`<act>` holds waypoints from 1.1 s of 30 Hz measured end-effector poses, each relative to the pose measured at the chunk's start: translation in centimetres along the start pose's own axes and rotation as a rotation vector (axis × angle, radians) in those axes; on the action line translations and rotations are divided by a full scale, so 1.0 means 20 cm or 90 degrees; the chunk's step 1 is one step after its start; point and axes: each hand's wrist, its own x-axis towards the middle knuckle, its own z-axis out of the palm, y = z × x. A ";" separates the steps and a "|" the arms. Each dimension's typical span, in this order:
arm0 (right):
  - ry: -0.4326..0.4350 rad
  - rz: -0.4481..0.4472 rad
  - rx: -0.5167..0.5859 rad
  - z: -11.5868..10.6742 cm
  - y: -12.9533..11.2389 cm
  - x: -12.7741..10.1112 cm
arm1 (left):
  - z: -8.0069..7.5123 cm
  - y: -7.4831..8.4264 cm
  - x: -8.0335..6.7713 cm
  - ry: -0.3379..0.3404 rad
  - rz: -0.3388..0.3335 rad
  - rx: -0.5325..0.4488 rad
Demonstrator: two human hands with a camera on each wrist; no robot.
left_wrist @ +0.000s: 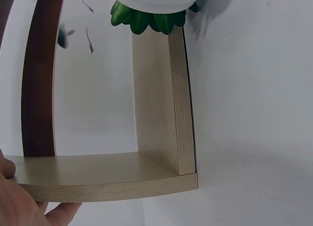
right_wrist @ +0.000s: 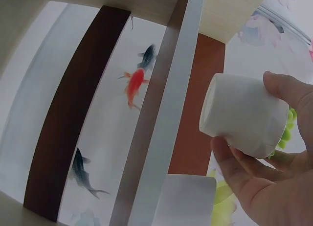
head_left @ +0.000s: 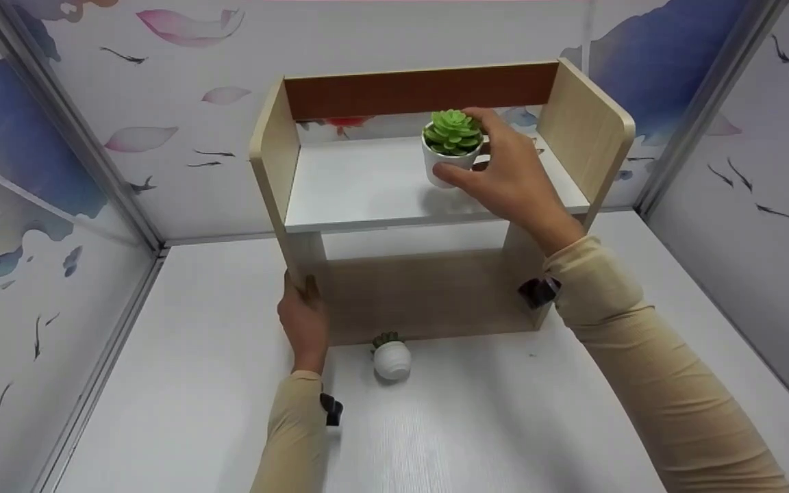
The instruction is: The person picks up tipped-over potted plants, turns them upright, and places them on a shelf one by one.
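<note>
- The right hand grasps the potted succulent at the white upper board of the wooden shelf.
- The left hand grips the shelf's left side panel.
- A round pot lies on the table.

Left arm: extended forward, forearm in a beige sleeve, with a dark strap-mounted device at the wrist. The left hand is held upright, thumb side up, fingers curled around a vertical edge in front of it; in the left wrist view only the heel of the hand and a fingertip show at the lower left corner.

Right arm: extended further forward and raised, sleeve beige, a dark device at the wrist. The right hand is turned palm-left, thumb low and fingers arched over the top, closed in a grip.
</note>
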 end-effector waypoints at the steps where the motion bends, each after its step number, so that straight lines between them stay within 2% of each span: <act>1: -0.001 0.000 -0.009 0.00 0.00 0.00 | 0.00 0.00 0.00 0.001 0.003 -0.001; 5: -0.006 0.002 -0.031 0.00 -0.01 0.00 | 0.00 0.00 0.00 0.001 0.011 0.002; 9: -0.016 0.004 -0.020 0.01 -0.02 0.00 | 0.00 0.00 0.00 0.005 0.018 0.002; 21: -0.050 0.083 -0.029 0.06 0.04 0.00 | 0.00 0.00 0.00 0.006 0.009 0.008; 33: -0.055 0.076 -0.021 0.08 0.06 0.00 | 0.00 0.00 -0.01 -0.002 -0.011 0.001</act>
